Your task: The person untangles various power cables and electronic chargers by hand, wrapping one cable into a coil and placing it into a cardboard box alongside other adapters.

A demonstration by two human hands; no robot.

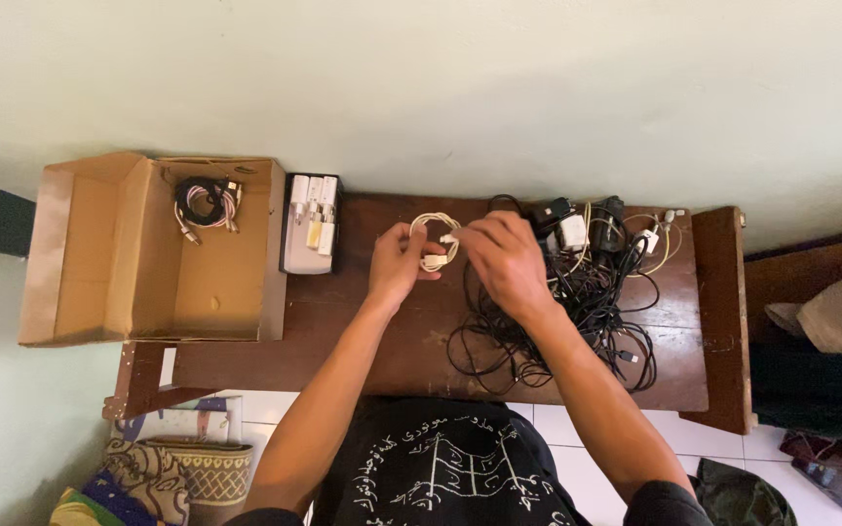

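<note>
Between the two hands, head view: a coiled white cable (435, 240) is held above a dark wooden table (363, 351). Left hand (397, 263) grips the coil's left side, fingers curled round the loops. Right hand (504, 261) meets the coil from its right side, fingertips pinching at the coil's edge where a small white plug end shows; the palm faces down, so the exact finger hold is partly hidden. Both hands are closed on the same cable, and the coil sits just off the fingertips of each, nearer the wall than the wrists.

Right of the right hand, touching the table: a tangled heap of black cables (577, 312), with chargers and light cables (596, 232) lying beyond the knuckles. Some black loops pass under the right wrist.

Left of the left hand, near: a small tray of white adapters (310, 226). Further left, well apart from the hand: an open cardboard box (148, 292) with a cable bundle (207, 203) in its far corner.
</note>
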